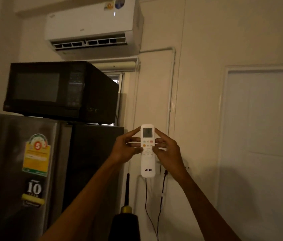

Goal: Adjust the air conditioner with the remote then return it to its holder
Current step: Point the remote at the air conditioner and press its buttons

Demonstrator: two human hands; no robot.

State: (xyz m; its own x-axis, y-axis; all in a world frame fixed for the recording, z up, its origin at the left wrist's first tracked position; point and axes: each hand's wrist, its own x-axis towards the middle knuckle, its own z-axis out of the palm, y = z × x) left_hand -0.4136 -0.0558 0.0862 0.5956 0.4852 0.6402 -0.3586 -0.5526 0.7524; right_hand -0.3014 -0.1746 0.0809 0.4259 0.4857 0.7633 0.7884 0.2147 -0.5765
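Head cam, fwd/up, near wall

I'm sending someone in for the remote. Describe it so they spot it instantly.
Find the air conditioner high on the wall, then look straight down past the black microwave. The white remote, marked AUX, is held upright between both hands, in front of the dangling black cables.

Remote (148,150) screen unreadable; holder hidden (behind remote, perhaps).

A dark grey fridge (15,171) stands at the left and carries a black microwave (60,91) directly on its top. The microwave's base overhangs the fridge's front edge slightly. Stickers (36,153) cling to the fridge door, one yellow and green.
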